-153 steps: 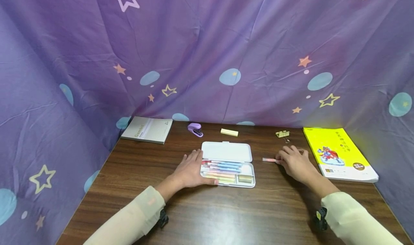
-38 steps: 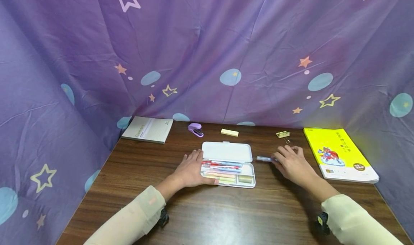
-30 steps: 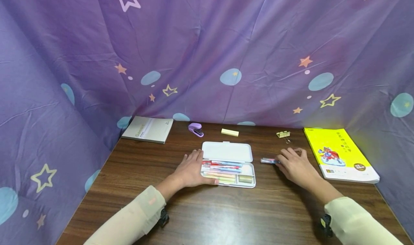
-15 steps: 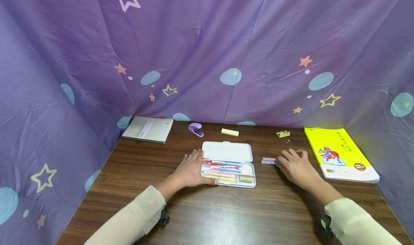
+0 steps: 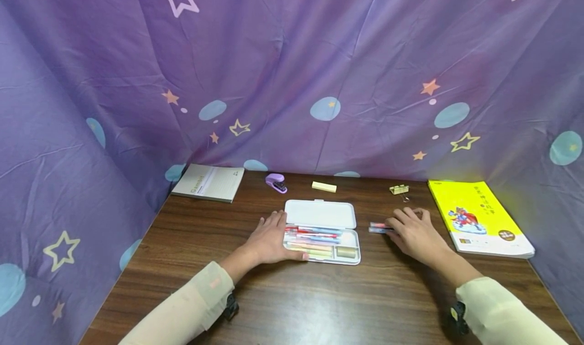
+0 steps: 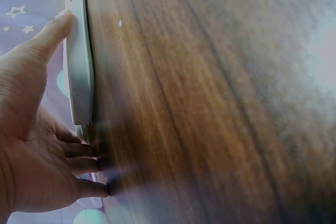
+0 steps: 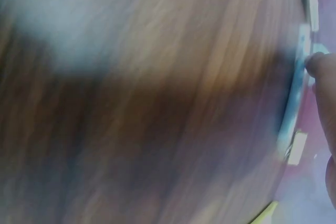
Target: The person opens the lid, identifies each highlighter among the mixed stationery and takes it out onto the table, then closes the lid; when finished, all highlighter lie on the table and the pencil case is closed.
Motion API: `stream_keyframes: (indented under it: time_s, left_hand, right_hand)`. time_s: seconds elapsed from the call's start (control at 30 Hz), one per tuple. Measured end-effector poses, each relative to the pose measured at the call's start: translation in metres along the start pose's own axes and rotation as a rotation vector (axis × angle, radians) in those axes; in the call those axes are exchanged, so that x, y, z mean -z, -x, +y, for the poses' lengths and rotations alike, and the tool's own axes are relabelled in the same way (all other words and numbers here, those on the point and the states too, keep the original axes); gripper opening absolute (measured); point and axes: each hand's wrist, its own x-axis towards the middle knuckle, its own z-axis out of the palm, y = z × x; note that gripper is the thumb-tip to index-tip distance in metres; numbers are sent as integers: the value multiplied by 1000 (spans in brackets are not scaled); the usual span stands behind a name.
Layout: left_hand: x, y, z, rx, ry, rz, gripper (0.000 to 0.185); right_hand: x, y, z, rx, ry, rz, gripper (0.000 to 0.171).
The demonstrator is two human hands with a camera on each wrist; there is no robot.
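Note:
An open white pencil case (image 5: 319, 214) lies mid-table, with several coloured pens (image 5: 312, 236) in its tray. My left hand (image 5: 269, 239) rests flat against the case's left end, thumb along its front edge. In the left wrist view the thumb (image 6: 50, 35) lies against the case's rim (image 6: 79, 77). Right of the case, a pink pen (image 5: 376, 224) and a grey pen (image 5: 376, 230) lie side by side on the table. The outstretched fingertips of my right hand (image 5: 412, 233) touch their right ends. The right wrist view is blurred; one fingertip (image 7: 319, 65) shows there.
A grey notebook (image 5: 209, 182) lies back left, with a purple stapler (image 5: 276, 182), a yellow block (image 5: 324, 186) and gold binder clips (image 5: 399, 189) along the back. A yellow book (image 5: 476, 216) lies at the right. Purple star-print cloth (image 5: 292, 81) walls in the wooden table (image 5: 319, 299).
The right hand brought a grey pen from beside the case and laid it next to the pink pen. The left hand has stayed on the case.

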Motion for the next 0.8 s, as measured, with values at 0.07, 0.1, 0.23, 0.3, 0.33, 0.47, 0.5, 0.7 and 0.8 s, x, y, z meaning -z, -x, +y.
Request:
stream_keyframes:
  time_s: [0.07,0.1,0.23,0.3,0.33,0.47,0.5,0.7,0.8]
  left_hand:
    - [0,0,0,-1,-2,0,144]
    - [0,0,0,-1,-3,-1,144]
    - [1,1,0,-1,-3,-7,144]
    - [2,1,1,-2,-3,-9,143]
    - [2,1,1,-1,-3,-10,143]
    - [3,1,1,2,-1,-13,143]
    - [3,1,1,3,0,-13,143]
    - [3,1,1,10,-3,-15,142]
    - [4,2,1,11,-6,-13,142]
  right_hand:
    - [1,-8,-6,6,-11,-2,30]
    - [2,-13,-10,9,-24,-1,29]
    - [0,-36,-28,31,-73,8,23]
    - [-2,-48,-40,51,-97,13,20]
    - [-3,-55,-46,64,-105,15,20]
    - [-6,-79,-71,109,-144,5,19]
    - [-7,-84,-77,119,-149,3,20]
    - [-14,-107,-105,161,-162,-22,19]
    - [-17,-112,-113,158,-157,-52,16]
